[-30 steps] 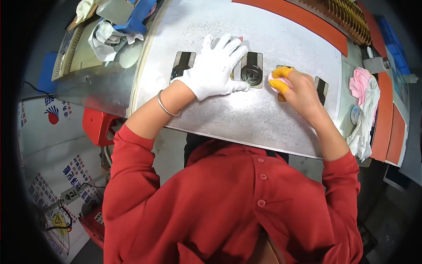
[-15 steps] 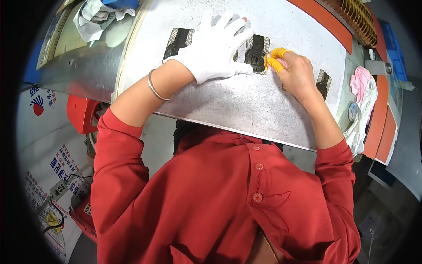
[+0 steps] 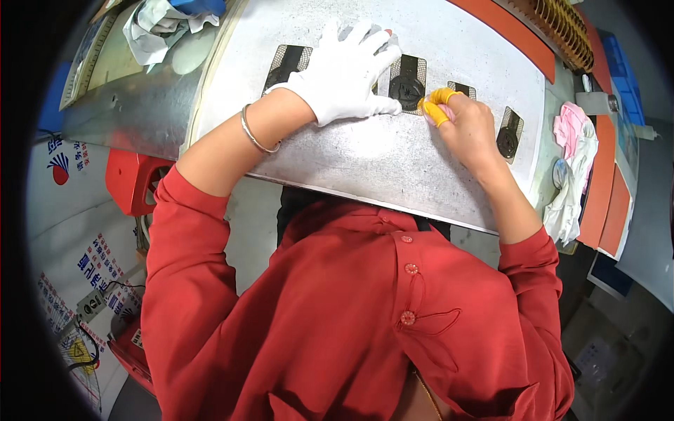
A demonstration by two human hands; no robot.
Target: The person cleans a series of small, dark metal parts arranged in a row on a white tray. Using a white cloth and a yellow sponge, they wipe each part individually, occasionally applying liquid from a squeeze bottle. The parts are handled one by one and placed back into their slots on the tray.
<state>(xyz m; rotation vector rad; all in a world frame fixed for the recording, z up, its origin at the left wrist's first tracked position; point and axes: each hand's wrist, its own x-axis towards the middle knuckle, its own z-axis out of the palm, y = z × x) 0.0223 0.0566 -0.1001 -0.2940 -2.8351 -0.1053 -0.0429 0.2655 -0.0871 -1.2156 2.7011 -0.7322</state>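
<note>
My left hand [image 3: 345,78], in a white glove, lies flat with fingers spread on the pale speckled board [image 3: 337,158]. It covers the space between a dark mesh-patterned rectangle [image 3: 286,64] on its left and a second dark rectangle [image 3: 406,91] by its thumb tip. Yellow finger covers sit on the thumb and forefinger of my right hand [image 3: 465,123]. Those fingers pinch a small pink cloth [image 3: 448,112] at the second rectangle's lower right edge. Farther right are another dark rectangle [image 3: 461,89], partly hidden by my hand, and one more [image 3: 508,137].
Crumpled white paper [image 3: 151,35] lies on a metal surface [image 3: 130,116] at far left. Pink cloth [image 3: 570,130] and white cloth [image 3: 565,210] are bunched beyond the board's right side. A red stool [image 3: 130,184] stands lower left. Orange strips [image 3: 509,35] border the far edge.
My right hand has shifted slightly left and toward me, uncovering more of the rectangle behind it. My left hand stays spread on the board. The whole view has moved a little.
</note>
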